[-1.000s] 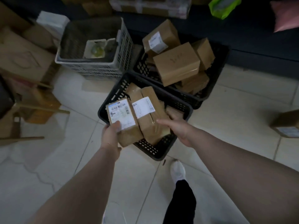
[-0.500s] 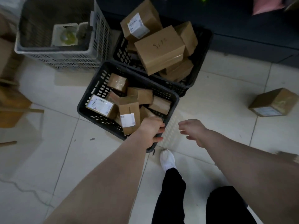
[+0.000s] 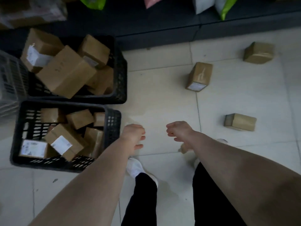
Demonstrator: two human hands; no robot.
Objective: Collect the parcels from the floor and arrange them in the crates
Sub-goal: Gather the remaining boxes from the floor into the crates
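Two black crates stand on the left: the near crate (image 3: 112,126) holds several small brown parcels, the far crate (image 3: 120,82) is heaped with bigger boxes. Three brown parcels lie on the tiled floor to the right: one upright (image 3: 199,76), one further back (image 3: 259,53), one nearer (image 3: 239,122). My left hand (image 3: 134,136) hangs just right of the near crate, fingers loosely curled, holding nothing. My right hand (image 3: 178,131) hovers beside it over bare floor, also loosely curled and holding nothing.
A light grey crate (image 3: 9,82) shows at the left edge. A dark low shelf (image 3: 179,30) runs along the back with coloured bags on it. My legs and white shoes (image 3: 135,168) stand below the hands.
Two parcels that I held over the near crate now lie inside it. Both hands came away holding nothing, and my view swung right, bringing the floor parcels into sight.
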